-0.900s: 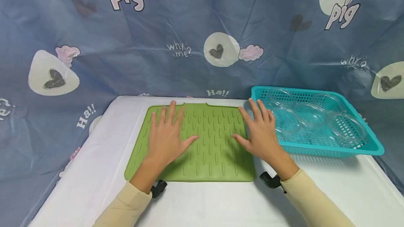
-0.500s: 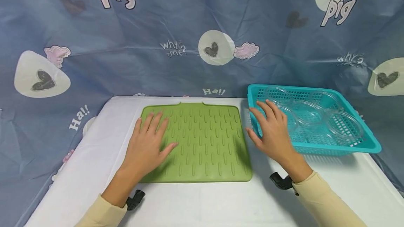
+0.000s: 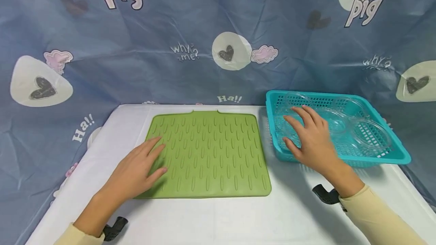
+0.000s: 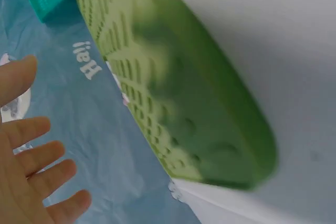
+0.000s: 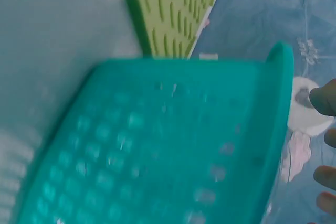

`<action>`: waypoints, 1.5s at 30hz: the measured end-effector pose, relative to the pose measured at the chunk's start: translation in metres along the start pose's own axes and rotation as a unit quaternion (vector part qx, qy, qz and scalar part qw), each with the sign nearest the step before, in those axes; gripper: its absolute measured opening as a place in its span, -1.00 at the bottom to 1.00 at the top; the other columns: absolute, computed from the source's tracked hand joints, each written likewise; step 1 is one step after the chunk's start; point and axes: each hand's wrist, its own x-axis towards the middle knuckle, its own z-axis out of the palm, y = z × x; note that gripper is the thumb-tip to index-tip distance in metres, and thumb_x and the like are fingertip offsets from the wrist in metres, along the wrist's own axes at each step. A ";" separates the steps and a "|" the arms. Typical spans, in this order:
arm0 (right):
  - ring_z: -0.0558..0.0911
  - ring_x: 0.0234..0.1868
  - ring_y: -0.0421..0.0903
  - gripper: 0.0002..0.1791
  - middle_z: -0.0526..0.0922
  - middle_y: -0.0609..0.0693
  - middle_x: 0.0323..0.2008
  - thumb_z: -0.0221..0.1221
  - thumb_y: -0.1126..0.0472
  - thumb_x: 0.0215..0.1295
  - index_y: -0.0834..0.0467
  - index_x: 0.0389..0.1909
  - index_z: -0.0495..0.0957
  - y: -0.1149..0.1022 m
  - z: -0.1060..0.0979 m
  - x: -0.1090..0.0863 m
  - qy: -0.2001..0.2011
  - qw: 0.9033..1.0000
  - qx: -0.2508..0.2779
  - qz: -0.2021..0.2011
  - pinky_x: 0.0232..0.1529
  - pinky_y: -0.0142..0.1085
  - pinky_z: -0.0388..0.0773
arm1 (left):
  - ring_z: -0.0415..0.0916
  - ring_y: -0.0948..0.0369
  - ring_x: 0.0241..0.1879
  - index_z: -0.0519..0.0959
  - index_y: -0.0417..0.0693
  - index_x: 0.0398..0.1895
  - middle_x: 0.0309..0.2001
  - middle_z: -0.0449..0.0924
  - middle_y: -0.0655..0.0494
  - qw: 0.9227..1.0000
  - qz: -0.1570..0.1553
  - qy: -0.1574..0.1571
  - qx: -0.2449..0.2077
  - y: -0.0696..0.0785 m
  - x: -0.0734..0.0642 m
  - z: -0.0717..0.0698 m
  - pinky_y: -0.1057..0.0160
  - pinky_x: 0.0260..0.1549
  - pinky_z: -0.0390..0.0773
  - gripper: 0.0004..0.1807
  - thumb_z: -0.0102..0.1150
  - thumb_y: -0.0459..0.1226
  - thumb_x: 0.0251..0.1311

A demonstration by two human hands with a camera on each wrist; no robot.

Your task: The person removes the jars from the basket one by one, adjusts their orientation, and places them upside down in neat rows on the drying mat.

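A green ridged mat lies flat on the white table. Over its left edge hovers my left hand, fingers loosely spread and holding nothing; the left wrist view shows the mat apart from that hand. My right hand is above the left part of a turquoise plastic basket, fingers slightly bent with nothing between them. Inside the basket sit several clear round dishes; my right hand partly hides those at the left. In the right wrist view the basket's wall fills the middle, with fingertips at the right edge.
A blue printed cloth hangs behind the table and continues down its left side. White tablecloth shows in front of the mat. The basket stands right of the mat, near the back.
Both hands have moved apart from over the mat. My left hand went left and toward me; my right hand went right, over the basket. The view shifted slightly.
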 end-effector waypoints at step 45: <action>0.30 0.28 0.47 -0.34 0.37 0.45 0.29 0.34 0.12 0.21 0.34 0.27 0.41 0.127 -0.057 -0.020 -0.181 0.974 0.048 0.125 0.18 0.43 0.20 | 0.42 -0.28 0.25 0.53 -0.28 0.20 0.26 0.47 -0.29 0.983 -0.091 -0.120 -0.104 -0.018 -0.040 0.024 -0.26 0.19 0.47 -0.17 0.53 -0.01 -0.13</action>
